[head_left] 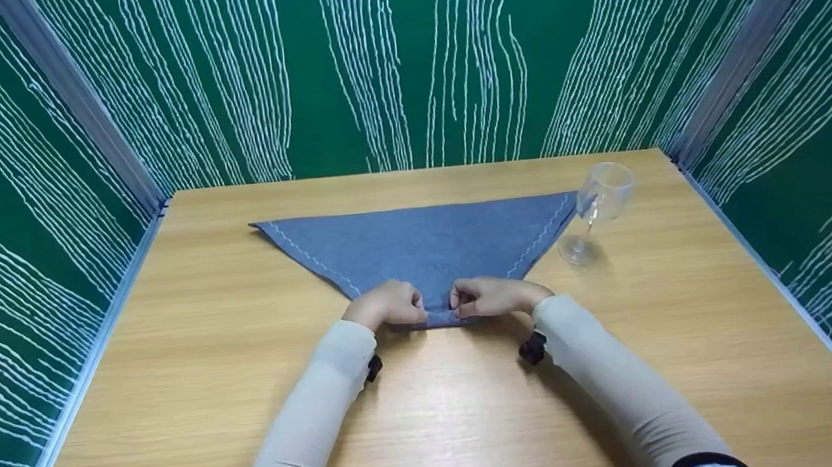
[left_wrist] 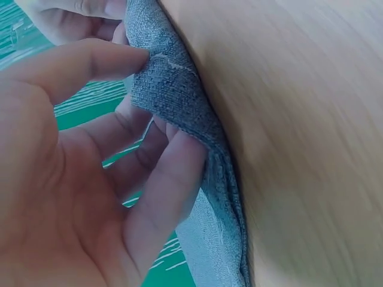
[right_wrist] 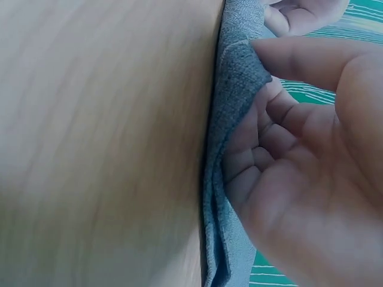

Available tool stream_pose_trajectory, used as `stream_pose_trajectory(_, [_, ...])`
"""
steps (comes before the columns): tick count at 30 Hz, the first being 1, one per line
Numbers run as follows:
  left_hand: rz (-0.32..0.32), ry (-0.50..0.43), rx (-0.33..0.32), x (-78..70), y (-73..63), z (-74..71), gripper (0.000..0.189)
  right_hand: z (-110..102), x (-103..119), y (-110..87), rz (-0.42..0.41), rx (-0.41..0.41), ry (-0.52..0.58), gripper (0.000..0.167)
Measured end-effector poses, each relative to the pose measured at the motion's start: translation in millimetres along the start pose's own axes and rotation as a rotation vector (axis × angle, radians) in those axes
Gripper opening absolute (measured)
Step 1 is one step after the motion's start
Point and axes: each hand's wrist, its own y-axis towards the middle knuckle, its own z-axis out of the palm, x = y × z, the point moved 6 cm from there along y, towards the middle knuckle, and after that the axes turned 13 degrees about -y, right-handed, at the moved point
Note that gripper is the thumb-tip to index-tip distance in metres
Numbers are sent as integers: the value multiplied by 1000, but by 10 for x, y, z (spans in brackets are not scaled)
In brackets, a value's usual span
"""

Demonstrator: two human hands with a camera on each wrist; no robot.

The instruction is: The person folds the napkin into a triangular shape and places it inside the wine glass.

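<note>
A blue-grey cloth napkin (head_left: 424,236), with pale stitching along its slanted sides, lies folded on the table, its long edge at the back and its narrow end towards me. My left hand (head_left: 392,302) pinches the near folded edge on the left. On the right of that same edge, my right hand (head_left: 497,296) pinches the cloth, a small gap from the left. In the left wrist view the napkin's layered fold (left_wrist: 173,84) sits between thumb and fingers. The right wrist view shows the turned-over flap (right_wrist: 236,78) between the right hand's (right_wrist: 317,143) thumb and curled fingers.
A clear stemmed wine glass (head_left: 606,190) stands upright beside the napkin's back right corner. The wooden table (head_left: 197,403) is bordered at the back and sides by green walls (head_left: 312,77) with white wavy lines.
</note>
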Motion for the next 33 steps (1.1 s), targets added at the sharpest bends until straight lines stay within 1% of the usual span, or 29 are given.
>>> stream_pose_trajectory(3, [25, 24, 0, -13, 1, 5, 11, -4, -1, 6, -5, -9, -19, 12])
stream_pose_trajectory(6, [54, 43, 1, -29, -18, 27, 9, 5, -9, 7, -1, 6, -39, 9])
stream_pose_trajectory(12, [82, 58, 24, -69, -81, 97, 8, 41, -8, -45, -8, 31, -46, 8])
stream_pose_trajectory(20, [118, 74, 25, -87, -142, 177, 9, 106, 58, -131, -29, 50, -83, 7])
stream_pose_trajectory(22, [136, 87, 20, -94, -156, 193, 9, 119, 70, -139, -38, 53, -100, 6])
stream_pose_trajectory(26, [149, 123, 1, -106, -185, 207, 9, 123, 93, -141, -55, 45, -129, 6])
stream_pose_trajectory(29, [197, 158, -29, -141, -220, 210, 3, 123, 99, -134, -56, 47, -134, 6])
stream_pose_trajectory(31, [268, 188, -52, -183, -257, 214, 6, 122, 94, -127, -51, 52, -136, 7])
stream_pose_trajectory(33, [359, 222, -76, -230, -299, 220, 10, 126, 90, -121, -48, 63, -135, 7])
